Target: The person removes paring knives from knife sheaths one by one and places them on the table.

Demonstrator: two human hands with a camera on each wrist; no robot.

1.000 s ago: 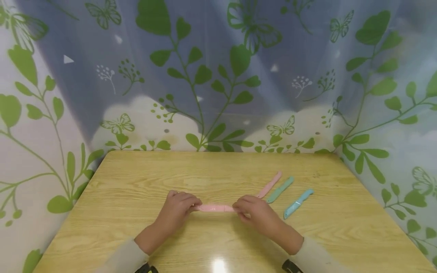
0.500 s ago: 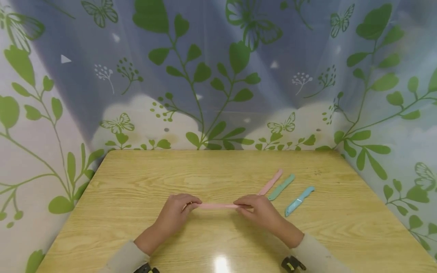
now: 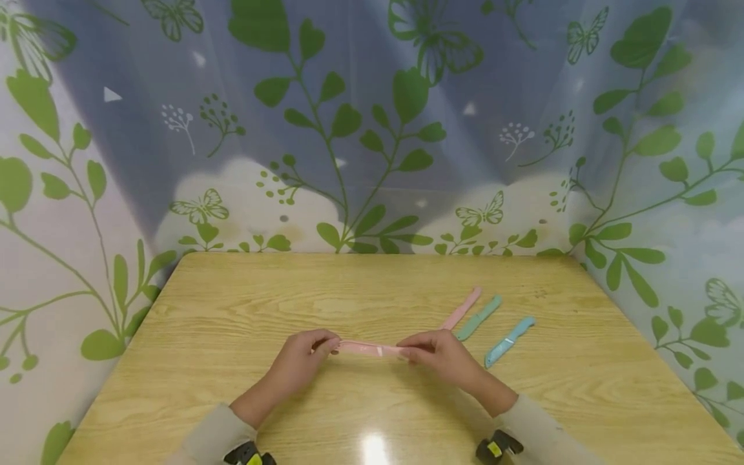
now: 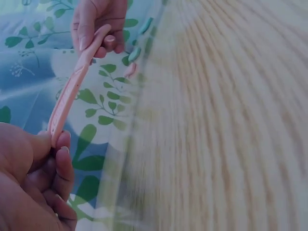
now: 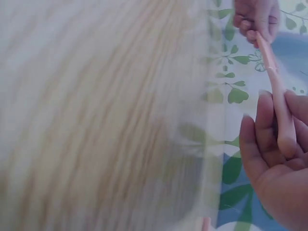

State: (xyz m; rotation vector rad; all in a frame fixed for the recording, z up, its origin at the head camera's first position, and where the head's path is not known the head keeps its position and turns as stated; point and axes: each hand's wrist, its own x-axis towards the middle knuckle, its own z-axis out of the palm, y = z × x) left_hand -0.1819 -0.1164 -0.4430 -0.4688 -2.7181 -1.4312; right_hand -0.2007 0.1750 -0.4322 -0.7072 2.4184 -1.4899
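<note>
In the head view, a pink fruit knife (image 3: 367, 349) is held crosswise above the table, its blade end inside a pink sheath. My left hand (image 3: 298, 365) pinches the sheath's tip between thumb and fingers. At the other end, my right hand (image 3: 446, 361) grips the handle. The left wrist view shows the sheathed part of the knife (image 4: 72, 91) running from my left thumb toward the right hand. From the right wrist, the rounded handle (image 5: 285, 115) lies between thumb and fingers. No bare blade shows.
To the right on the wooden table (image 3: 244, 290) lie a second pink knife (image 3: 463, 307), a green knife (image 3: 479, 318) and a blue knife (image 3: 509, 342), all slanted. The right hand is close to the pink one's near end. A leaf-patterned curtain (image 3: 372, 129) stands behind the table.
The held knife has turned about its length: broad side showing, then narrow edge, now broad side again with a slight slope down to the right. Both hands keep hold; the loose knives stay put.
</note>
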